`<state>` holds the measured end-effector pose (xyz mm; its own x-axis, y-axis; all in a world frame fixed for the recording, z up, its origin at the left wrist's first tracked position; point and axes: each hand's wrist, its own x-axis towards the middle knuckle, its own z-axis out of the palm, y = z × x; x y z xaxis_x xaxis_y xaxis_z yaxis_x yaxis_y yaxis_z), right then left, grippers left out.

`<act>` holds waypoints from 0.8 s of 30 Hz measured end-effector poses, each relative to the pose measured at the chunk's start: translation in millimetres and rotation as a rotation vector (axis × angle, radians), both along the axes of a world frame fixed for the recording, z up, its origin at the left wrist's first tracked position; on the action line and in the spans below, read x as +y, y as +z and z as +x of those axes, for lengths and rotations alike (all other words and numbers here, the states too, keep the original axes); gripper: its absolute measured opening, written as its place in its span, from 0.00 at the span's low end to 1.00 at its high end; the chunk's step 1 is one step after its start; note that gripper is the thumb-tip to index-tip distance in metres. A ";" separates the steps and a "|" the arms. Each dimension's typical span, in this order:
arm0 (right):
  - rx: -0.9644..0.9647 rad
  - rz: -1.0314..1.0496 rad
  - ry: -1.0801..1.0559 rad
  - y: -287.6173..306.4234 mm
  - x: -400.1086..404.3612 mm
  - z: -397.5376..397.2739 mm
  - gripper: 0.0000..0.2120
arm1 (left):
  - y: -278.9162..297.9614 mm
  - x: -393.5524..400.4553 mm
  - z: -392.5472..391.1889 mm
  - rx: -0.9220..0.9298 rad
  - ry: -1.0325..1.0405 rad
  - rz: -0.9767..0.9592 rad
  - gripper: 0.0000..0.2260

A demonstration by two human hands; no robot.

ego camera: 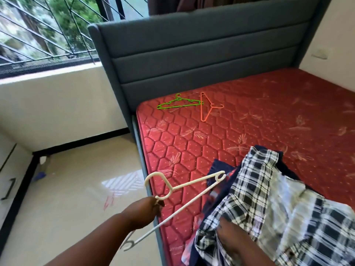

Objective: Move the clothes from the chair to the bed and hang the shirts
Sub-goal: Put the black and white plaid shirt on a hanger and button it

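My left hand (pixel 148 209) grips a white plastic hanger (pixel 184 203) at the base of its hook, over the bed's left edge. My right hand (pixel 233 230) holds a black-and-white plaid shirt (pixel 269 204) at the near right; its fingers are partly buried in the cloth. Dark blue and reddish clothes (pixel 221 169) lie under the shirt on the red quilted mattress (pixel 249 121). A green hanger (pixel 179 104) and an orange hanger (pixel 208 106) lie on the mattress near the headboard.
A grey padded headboard (pixel 201 54) stands behind the bed. A barred window (pixel 48 31) is at the upper left. Glossy cream floor (pixel 76 198) runs left of the bed, with a white cabinet (pixel 7 179) at the far left.
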<state>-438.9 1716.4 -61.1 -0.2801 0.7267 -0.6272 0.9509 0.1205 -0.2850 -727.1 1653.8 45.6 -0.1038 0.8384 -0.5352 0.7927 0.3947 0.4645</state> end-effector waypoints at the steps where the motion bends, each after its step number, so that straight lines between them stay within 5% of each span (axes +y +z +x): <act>1: 0.033 0.006 -0.043 10.1 11.9 -9.5 0.13 | 5.0 -1.0 -1.6 -0.008 0.013 0.018 0.09; 5: 0.005 0.132 0.048 64.9 63.3 -37.9 0.23 | 28.0 -3.6 -12.5 -0.012 0.035 0.096 0.05; 12: -0.294 0.301 0.121 196.6 134.2 -85.3 0.20 | 79.5 -3.2 -47.8 -0.089 0.181 0.317 0.07; 19: 0.494 0.408 -0.217 348.9 172.1 -156.7 0.11 | 148.4 4.8 -79.3 -0.332 0.382 0.663 0.08; 21: 0.570 0.384 -0.190 391.9 168.7 -177.0 0.03 | 172.0 5.1 -87.5 -0.398 0.437 0.755 0.11; 24: 0.574 0.424 -0.191 438.6 170.1 -202.8 0.08 | 203.4 -3.1 -105.5 -0.458 0.496 0.790 0.11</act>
